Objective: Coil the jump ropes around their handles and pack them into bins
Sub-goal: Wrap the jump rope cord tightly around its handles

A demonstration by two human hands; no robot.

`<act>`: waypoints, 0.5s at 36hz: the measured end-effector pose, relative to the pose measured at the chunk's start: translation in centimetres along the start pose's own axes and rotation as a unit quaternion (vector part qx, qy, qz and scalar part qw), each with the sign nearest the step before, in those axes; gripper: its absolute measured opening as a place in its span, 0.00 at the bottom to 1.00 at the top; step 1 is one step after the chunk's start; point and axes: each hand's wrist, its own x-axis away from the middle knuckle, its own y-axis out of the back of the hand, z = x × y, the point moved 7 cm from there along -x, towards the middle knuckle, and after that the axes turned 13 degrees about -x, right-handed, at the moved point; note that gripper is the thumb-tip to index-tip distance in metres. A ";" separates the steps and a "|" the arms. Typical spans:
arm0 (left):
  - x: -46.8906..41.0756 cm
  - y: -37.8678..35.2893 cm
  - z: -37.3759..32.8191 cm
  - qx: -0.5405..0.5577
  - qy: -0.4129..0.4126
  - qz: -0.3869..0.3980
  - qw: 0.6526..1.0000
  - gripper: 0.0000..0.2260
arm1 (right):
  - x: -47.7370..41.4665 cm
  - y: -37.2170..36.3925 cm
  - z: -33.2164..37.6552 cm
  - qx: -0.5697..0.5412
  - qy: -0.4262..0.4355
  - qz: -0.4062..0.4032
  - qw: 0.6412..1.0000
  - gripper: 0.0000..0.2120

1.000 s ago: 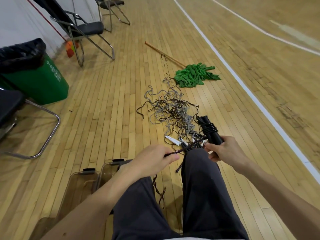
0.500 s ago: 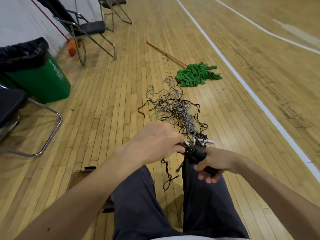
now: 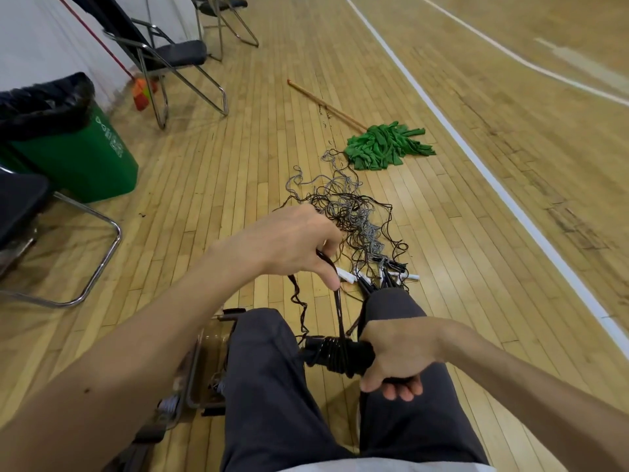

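Note:
My right hand [image 3: 396, 356] grips a pair of black jump-rope handles [image 3: 335, 355] lying sideways between my knees, with several turns of black rope wound round them. My left hand [image 3: 289, 241] is raised above them and pinches the free length of that black rope [image 3: 338, 306], which runs taut down to the handles. A tangled pile of black and grey jump ropes [image 3: 354, 219] with white and black handles [image 3: 384, 277] lies on the floor ahead. A clear plastic bin [image 3: 204, 376] sits by my left leg, partly hidden.
A green mop [image 3: 384, 146] with a wooden handle lies beyond the pile. A green trash bin [image 3: 68, 144] with a black liner stands at left. Folding chairs [image 3: 170, 59] stand at the back left, another chair frame [image 3: 85, 267] close left. My legs fill the lower middle.
My left hand has lifted away from the handles, pulling the rope up and taut. My right hand has drawn the handles down and back between my knees.

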 end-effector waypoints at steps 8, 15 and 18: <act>-0.4 -1.7 0.2 0.137 0.011 0.003 0.990 0.18 | 1.5 -2.8 2.6 0.061 0.086 0.018 0.994 0.10; 0.0 -5.1 2.3 0.264 0.058 0.019 0.963 0.17 | 3.4 -3.2 3.3 0.026 0.163 0.002 0.986 0.17; -0.1 -6.2 1.9 0.285 0.054 0.040 0.956 0.18 | 3.2 -3.6 3.0 0.014 0.156 -0.004 0.988 0.10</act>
